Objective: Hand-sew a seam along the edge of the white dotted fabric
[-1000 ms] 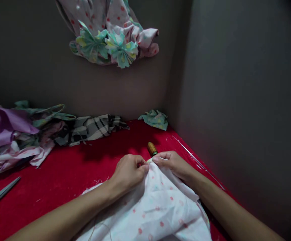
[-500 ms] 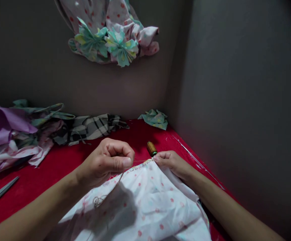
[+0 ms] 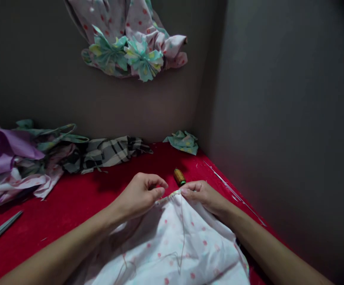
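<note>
White cloth with pink dots (image 3: 174, 241) hangs toward me from its gathered top edge. My right hand (image 3: 200, 194) pinches that edge at its peak, thumb against fingers. My left hand (image 3: 148, 194) is at the edge just to the left, thumb and forefinger curled with a small gap at their tips; whether a needle or thread is between them is too small to tell. A thin brown thread (image 3: 183, 233) runs down from near my right fingertips and lies in loose loops on the cloth. A brown thread spool (image 3: 179, 177) rests right behind my right hand.
Scissors (image 3: 1, 230) lie at the left on the red surface (image 3: 80, 198). Fabric scraps (image 3: 14, 150) and checked cloth (image 3: 109, 152) line the back, with a green scrap (image 3: 183, 141) farther right. A dotted garment (image 3: 109, 19) with green bows hangs above. A thin rod (image 3: 234, 192) lies along the right wall.
My left hand has moved right and slightly down, closer to my right hand, and its fingers have loosened. The thread now hangs down the front of the cloth instead of from my left hand.
</note>
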A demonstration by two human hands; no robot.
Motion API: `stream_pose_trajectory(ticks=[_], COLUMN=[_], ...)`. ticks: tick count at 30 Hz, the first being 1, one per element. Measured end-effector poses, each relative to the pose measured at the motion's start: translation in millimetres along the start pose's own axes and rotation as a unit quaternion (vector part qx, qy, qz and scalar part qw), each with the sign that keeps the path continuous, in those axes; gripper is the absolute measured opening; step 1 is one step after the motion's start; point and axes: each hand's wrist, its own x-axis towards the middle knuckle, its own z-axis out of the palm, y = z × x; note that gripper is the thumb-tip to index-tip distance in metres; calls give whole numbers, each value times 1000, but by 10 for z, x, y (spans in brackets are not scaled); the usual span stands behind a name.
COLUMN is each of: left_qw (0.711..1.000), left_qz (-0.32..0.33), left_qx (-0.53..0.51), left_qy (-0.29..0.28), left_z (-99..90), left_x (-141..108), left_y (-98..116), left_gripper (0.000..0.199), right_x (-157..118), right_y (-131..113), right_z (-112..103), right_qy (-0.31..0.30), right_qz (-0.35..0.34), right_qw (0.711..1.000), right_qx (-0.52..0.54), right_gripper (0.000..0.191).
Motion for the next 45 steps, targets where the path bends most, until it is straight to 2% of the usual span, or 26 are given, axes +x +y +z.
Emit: stream_pose_trajectory(ticks=[4, 8, 18, 25, 29, 32, 37, 42, 44, 45], left_qw=[1000, 997, 993, 984, 985, 980, 962, 930, 928, 929], left_qz=[22, 29, 47, -1, 3, 3, -38, -95, -102, -99], left_qx=[19, 69, 58, -29, -78, -115, -217, -320, -323, -321], left_qy=[5, 35, 91, 176, 156, 165, 161, 153, 155, 154], left_z=[172, 249, 87, 28, 23, 9, 19, 155, 212, 232], left_x=[53, 18, -30, -16, -36, -65, -68, -52, -62, -70], left_y=[-163, -167, -101, -126, -132, -105, -116, -240, -274, -283], left_gripper=[19, 20, 15, 12, 10, 10, 11, 12, 12, 12], right_x=[8, 11, 5, -13, -20, -9, -37, -122, -132, -131], right_y=[10, 27, 22, -9, -29, -37, -105, -221, -246, -255], right_z=[41, 53, 29, 58, 62, 77, 79, -136, -225, -244], right_qy=[10, 13, 22, 44, 51, 52, 51, 5, 21, 54], right_qz=[-6, -7, -12, 7, 5, 1, 9, 54, 63, 44], right_qw=[1000, 1000, 999, 998, 998, 998, 995, 987, 973, 961], right_qx=[-4, -15, -44, -33, -39, -43, -88, -152, -219, -269], right_gripper=[27, 30, 27, 29, 25, 21, 16, 13, 14, 12])
